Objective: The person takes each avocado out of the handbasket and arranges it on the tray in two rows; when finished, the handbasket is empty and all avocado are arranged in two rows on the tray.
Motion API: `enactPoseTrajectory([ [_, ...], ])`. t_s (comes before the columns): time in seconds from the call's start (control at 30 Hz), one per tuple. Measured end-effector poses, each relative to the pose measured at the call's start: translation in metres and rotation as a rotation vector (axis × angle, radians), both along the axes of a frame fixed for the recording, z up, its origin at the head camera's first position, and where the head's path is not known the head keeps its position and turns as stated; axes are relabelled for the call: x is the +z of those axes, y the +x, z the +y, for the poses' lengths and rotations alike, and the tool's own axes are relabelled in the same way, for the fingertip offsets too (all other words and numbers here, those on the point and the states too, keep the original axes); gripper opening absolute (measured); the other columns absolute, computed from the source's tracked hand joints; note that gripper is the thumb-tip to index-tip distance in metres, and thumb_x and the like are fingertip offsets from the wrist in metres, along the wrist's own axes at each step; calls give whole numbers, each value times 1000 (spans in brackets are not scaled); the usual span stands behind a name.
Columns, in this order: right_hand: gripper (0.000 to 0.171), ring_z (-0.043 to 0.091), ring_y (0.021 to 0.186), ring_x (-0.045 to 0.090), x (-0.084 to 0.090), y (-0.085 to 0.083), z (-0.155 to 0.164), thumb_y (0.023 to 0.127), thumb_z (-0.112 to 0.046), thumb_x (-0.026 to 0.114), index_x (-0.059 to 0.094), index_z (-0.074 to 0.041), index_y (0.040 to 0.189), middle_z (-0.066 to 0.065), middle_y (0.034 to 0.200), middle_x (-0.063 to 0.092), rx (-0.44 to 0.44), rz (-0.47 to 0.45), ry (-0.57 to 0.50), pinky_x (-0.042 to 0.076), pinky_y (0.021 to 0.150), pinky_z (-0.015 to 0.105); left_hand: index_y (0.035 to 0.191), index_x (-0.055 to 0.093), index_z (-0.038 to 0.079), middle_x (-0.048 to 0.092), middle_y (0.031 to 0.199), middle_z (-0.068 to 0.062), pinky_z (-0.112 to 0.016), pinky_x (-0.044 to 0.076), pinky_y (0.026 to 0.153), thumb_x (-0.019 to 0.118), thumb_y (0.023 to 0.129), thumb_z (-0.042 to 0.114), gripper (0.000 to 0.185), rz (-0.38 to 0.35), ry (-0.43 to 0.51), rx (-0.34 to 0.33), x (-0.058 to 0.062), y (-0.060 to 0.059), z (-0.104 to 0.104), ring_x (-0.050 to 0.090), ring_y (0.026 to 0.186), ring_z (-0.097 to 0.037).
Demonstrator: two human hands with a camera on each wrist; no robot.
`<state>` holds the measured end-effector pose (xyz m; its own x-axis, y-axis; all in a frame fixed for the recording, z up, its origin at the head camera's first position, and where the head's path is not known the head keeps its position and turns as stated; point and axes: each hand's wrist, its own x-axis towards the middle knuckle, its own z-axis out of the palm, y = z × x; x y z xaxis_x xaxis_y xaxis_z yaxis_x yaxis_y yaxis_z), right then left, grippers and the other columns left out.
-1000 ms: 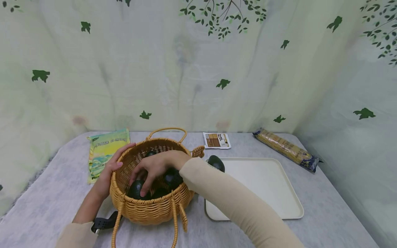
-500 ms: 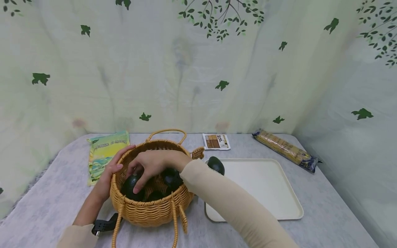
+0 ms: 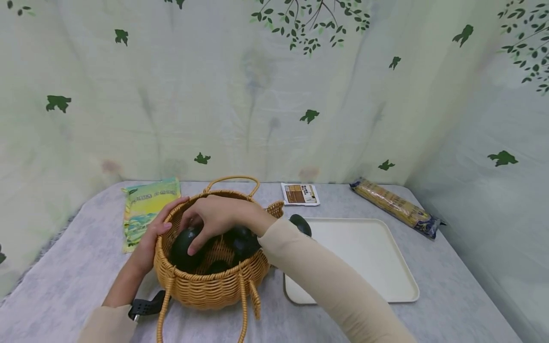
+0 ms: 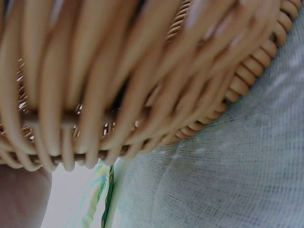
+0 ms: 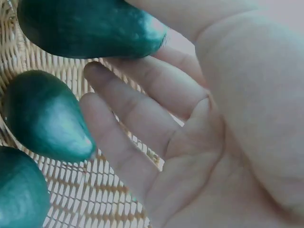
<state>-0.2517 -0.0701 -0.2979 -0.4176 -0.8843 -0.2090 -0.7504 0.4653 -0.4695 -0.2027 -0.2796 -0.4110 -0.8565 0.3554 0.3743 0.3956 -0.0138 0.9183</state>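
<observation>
Two hands work at a wicker basket [image 3: 210, 281] standing on a grey tabletop [image 3: 64, 286] before a pale curtain printed with green leaves. At far left a green and yellow packet [image 3: 147, 209] lies flat, near the basket. Next, the left hand [image 3: 150, 238] grips the basket's left rim, thumb over the edge and palm against the outer wall; the left wrist view shows only woven cane close up. Inside, the right hand [image 3: 218, 216] reaches in from the right with fingers curled over a dark green avocado [image 3: 184, 247] and holds it. A second ago this avocado lay low on the basket floor under the fingertips; now it sits higher, close to the left rim, and the hand has risen with it, so the fruit appears to be coming up out of the basket. The right wrist view shows one avocado pinched at the fingertips and two more avocados [image 5: 42, 118] resting on the weave below. Just right of the basket, another avocado [image 3: 300, 224] lies at the near left corner of a cream tray [image 3: 369, 257]. Behind the tray a small brown sachet [image 3: 300, 194] lies flat, and at far right a long packet of pasta [image 3: 394, 206] lies on a slant.
</observation>
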Motion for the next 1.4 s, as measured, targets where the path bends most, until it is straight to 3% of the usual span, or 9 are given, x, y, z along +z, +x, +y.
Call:
enactPoseTrajectory([
  [0.6, 49, -5, 117, 62, 1, 24, 34, 85, -40, 84, 68, -23, 129, -14, 127, 70, -68, -35, -194, 44, 98, 12, 163, 26, 12, 35, 157, 4, -20, 47, 100, 21, 106, 20, 58, -30, -4, -4, 1, 2, 0, 42, 137, -8],
  [0.8, 52, -4, 115, 63, -8, 33, 47, 85, -40, 84, 67, -21, 131, -13, 124, 72, -120, -30, -245, 46, 97, 14, 163, 27, 13, 34, 157, 1, -25, 49, 99, 22, 106, 20, 58, -31, -19, 13, 1, 1, -1, 42, 138, -17],
  [1.0, 56, -3, 120, 62, -17, 40, 61, 85, -39, 85, 64, -23, 134, -9, 134, 68, -194, -47, -349, 47, 101, 19, 163, 26, 12, 35, 155, 2, -25, 49, 100, 22, 106, 21, 58, -35, -12, 6, 0, 2, -1, 44, 137, -18],
  [1.17, 50, -3, 118, 63, -21, 47, 72, 86, -39, 84, 65, -26, 130, -11, 130, 70, -245, -39, -428, 48, 101, 22, 163, 27, 13, 35, 156, 4, -24, 48, 100, 23, 106, 24, 58, -42, -23, 27, 1, 3, -1, 42, 138, -17],
  [1.4, 51, -2, 118, 63, -31, 61, 79, 87, -42, 82, 64, -29, 133, -13, 131, 69, -267, 29, -514, 49, 99, 23, 163, 28, 13, 36, 155, 5, -25, 48, 99, 23, 106, 24, 58, -40, -31, 38, 1, 2, 0, 42, 138, -19],
])
